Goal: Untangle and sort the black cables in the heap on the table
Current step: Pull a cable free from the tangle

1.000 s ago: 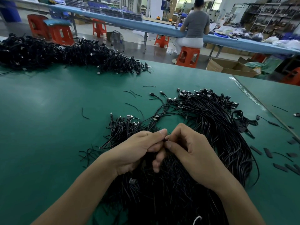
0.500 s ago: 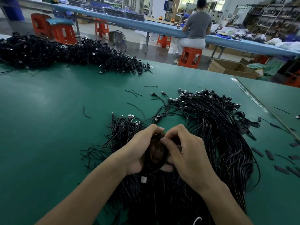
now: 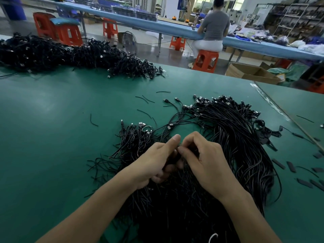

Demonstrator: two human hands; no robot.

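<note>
Presently left hand and right hand pinch one cable above the heap; advise easing it free slowly.

Stools: orange, upper left, on the floor.
Person: grey top, seated upper right at a long blue bench.
Cardboard box: open, right, beyond the tabletop.
Fan: on floor, upper centre.

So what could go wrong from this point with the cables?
Both the left hand and the right hand pinch a cable over the dense heap; pulling it free could drag neighbouring strands and tighten the tangle. The small bunch lies against the heap's left edge, so the two might merge. Loose black scraps on the table could get swept in.
</note>
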